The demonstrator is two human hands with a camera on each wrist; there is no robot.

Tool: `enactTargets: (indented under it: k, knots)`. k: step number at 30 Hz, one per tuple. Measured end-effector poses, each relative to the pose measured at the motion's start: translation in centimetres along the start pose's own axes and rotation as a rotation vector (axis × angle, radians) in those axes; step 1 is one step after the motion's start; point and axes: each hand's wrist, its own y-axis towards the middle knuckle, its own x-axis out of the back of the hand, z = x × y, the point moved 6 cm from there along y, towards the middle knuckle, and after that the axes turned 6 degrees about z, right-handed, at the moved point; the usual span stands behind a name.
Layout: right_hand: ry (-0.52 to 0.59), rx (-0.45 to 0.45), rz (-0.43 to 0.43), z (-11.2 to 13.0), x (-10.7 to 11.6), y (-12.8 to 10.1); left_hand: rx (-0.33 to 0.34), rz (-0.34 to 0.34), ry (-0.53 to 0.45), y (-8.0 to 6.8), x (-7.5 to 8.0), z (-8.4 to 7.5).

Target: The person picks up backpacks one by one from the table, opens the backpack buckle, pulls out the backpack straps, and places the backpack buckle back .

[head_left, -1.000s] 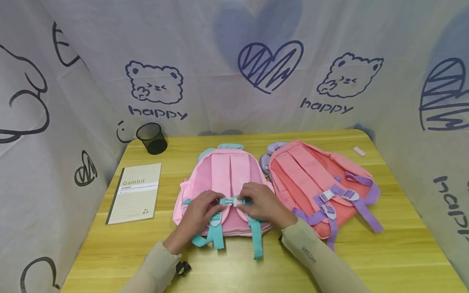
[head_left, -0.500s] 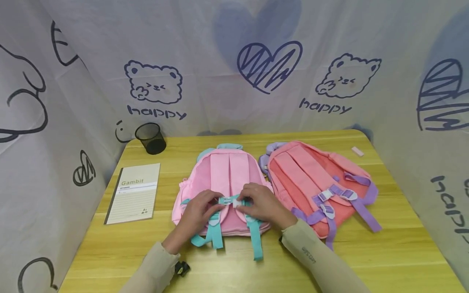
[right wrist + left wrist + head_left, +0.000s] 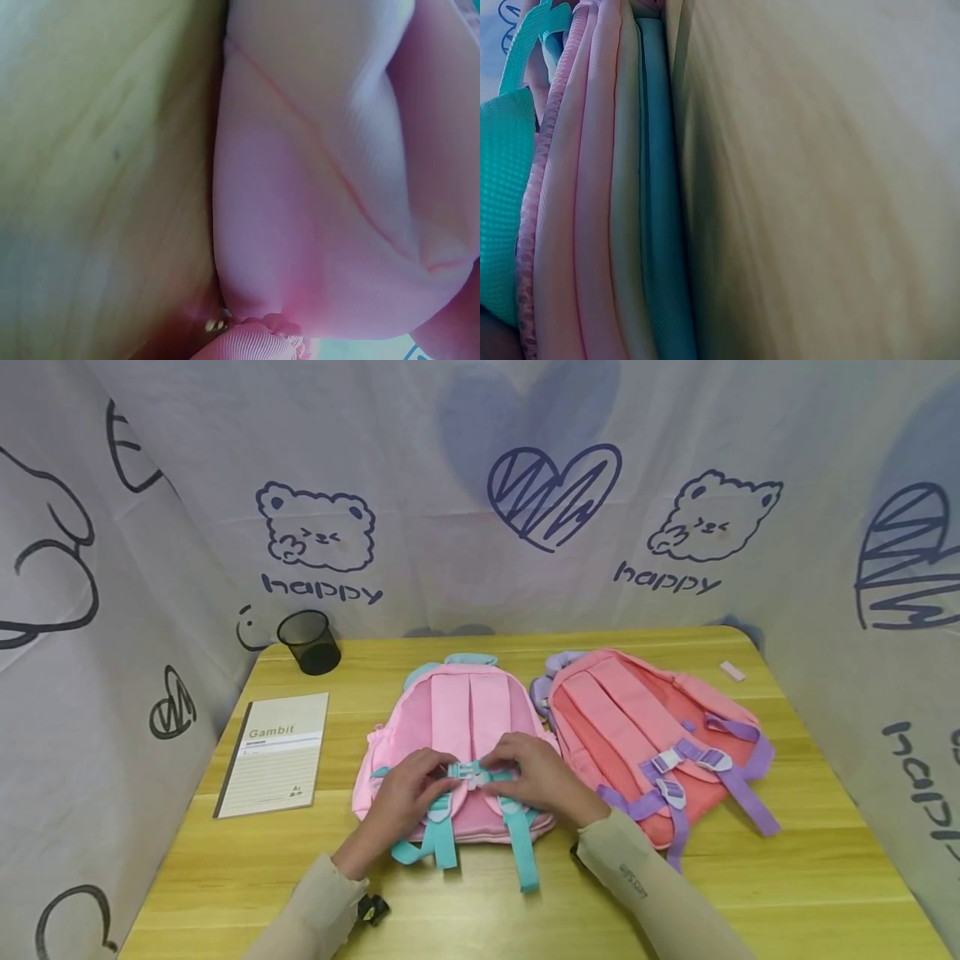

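Note:
A pink backpack (image 3: 452, 710) with teal straps lies back side up on the table. Over its lower middle, my left hand (image 3: 408, 787) pinches the teal half of a strap buckle (image 3: 467, 769) between thumb and fingers. My right hand (image 3: 531, 778) pinches the whitish half of the buckle (image 3: 477, 781) by its teal strap. The halves meet or overlap at an angle; whether they are joined I cannot tell. A teal strap (image 3: 506, 187) and the bag's layered edge fill the left wrist view's left side. Pink side fabric (image 3: 300, 202) fills much of the right wrist view; both fingertips are hidden there.
Touching or close on the right lies a coral backpack (image 3: 622, 735) with purple straps. A notebook (image 3: 273, 756) lies at left, a black mesh pen cup (image 3: 310, 643) behind it. A small pink block (image 3: 732, 671) sits at the back right. Printed cloth walls surround the table (image 3: 465, 918).
The right hand's buckle half has shifted slightly left and tilted, coming up against the left half. The left hand has hardly moved.

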Motion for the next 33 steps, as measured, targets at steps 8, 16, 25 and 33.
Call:
enactTargets:
  k: [8,16,25,33]
  knots:
    - [-0.006,0.019,-0.063,1.0,0.5,0.1,-0.007,-0.005,0.008,0.0,-0.1,0.1]
    - [-0.005,0.082,-0.080,2.1,0.4,0.8,-0.015,-0.014,-0.001,0.1,-0.1,0.1]
    - [-0.016,0.062,-0.071,2.2,0.0,1.2,0.000,-0.003,-0.022,0.0,-0.1,-0.2]
    - [0.046,0.045,-0.066,2.0,-0.2,1.4,0.093,0.058,-0.099,0.0,0.3,0.3]
